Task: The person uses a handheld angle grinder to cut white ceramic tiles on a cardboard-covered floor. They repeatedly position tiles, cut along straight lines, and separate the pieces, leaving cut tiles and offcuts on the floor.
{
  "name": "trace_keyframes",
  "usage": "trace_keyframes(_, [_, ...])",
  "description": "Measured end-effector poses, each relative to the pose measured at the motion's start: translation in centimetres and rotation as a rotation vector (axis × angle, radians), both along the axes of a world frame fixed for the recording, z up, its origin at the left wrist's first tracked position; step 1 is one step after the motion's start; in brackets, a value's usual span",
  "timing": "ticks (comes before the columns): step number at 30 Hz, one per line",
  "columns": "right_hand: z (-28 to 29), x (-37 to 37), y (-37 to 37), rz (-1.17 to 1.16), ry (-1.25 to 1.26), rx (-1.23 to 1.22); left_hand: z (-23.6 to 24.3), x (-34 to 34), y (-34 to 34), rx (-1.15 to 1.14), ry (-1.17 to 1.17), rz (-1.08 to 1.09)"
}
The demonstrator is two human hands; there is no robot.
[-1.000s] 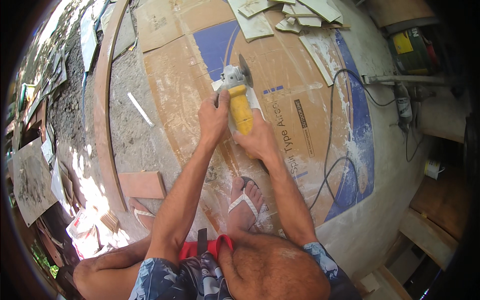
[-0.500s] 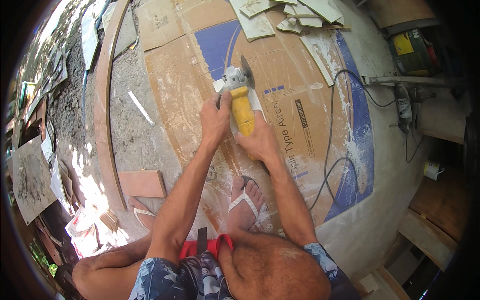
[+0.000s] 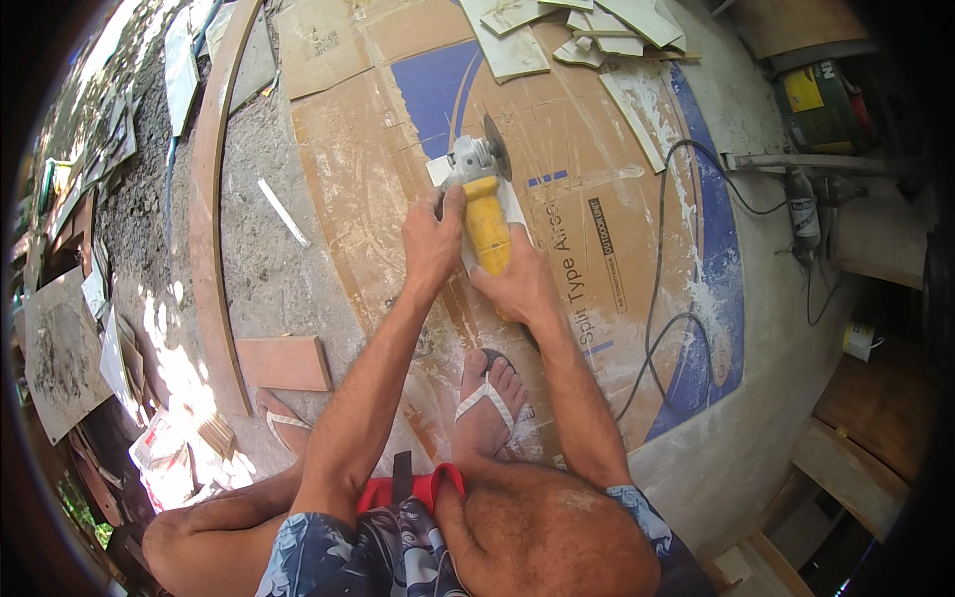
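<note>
A yellow angle grinder with a grey metal head and a thin dark disc lies over a pale tile piece on the cardboard. My right hand is wrapped around the grinder's body from the right. Close against the grinder's left side, my left hand has its fingers curled at the tile's left edge, thumb by the tool's neck. Part of the tile is hidden under the tool and hands. Whether the disc touches the tile, I cannot tell.
Dusty flattened cardboard covers the ground between my feet and broken tiles. A black cord loops at right. Leftward lie a long wooden plank, a short board and a white strip. Bottles stand near shelving.
The grinder and both hands have shifted very slightly to the right in the picture, along with the cardboard around them. The grip of each hand looks the same.
</note>
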State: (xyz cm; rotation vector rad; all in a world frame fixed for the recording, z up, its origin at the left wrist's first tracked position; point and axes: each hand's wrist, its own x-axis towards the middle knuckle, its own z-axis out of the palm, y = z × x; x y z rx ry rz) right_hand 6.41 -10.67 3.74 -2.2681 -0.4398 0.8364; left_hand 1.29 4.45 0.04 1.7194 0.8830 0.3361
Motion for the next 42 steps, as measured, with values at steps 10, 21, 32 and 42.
trace_keyframes(10, [-0.4, -0.3, -0.3, 0.008, -0.027, 0.004, -0.1, -0.3, 0.0, 0.008, 0.014, -0.02])
trace_keyframes(21, [-0.2, -0.7, -0.7, 0.011, -0.033, -0.01, 0.0, -0.7, -0.4, 0.0, -0.011, -0.027])
trace_keyframes(32, [-0.3, -1.0, -1.2, -0.001, -0.025, 0.0, 0.8, -1.0, -0.9, 0.005, 0.033, -0.032])
trace_keyframes(42, [-0.3, -1.4, -1.6, -0.007, -0.02, -0.005, 0.8, -1.4, -1.2, -0.002, 0.033, -0.042])
